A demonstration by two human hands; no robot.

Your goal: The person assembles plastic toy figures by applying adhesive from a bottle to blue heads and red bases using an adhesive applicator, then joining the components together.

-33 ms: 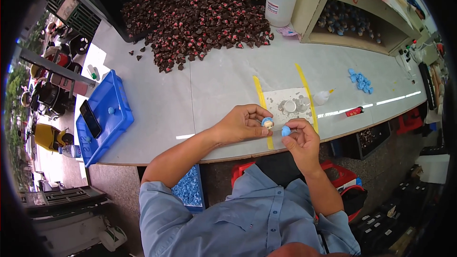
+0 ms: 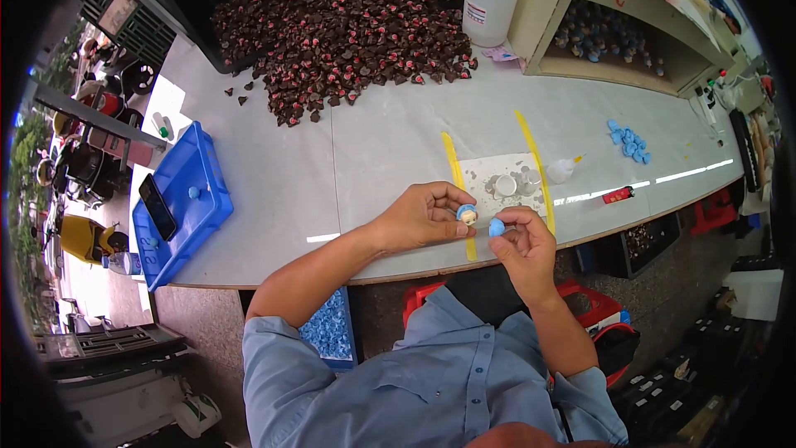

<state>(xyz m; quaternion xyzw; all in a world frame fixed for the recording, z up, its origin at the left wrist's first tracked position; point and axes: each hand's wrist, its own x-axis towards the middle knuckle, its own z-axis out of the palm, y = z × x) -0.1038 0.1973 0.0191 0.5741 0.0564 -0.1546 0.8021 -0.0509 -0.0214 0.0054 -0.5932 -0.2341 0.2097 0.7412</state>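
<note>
My left hand pinches a small toy head between thumb and fingers. The head has a cream face side and a blue top. Close to its right, my right hand grips a small rounded blue plastic piece in its fingertips. A narrow gap separates the two parts, both held above the table's near edge. Just beyond my hands lies a stained white work sheet between yellow tape strips, with a small round clear dish on it. A small white squeeze bottle stands beside the sheet.
A black bin spills dark brown and pink pieces. Beside it stand a white bottle and a box of blue parts. Blue pieces and a red tube lie right; a blue tray holds a phone.
</note>
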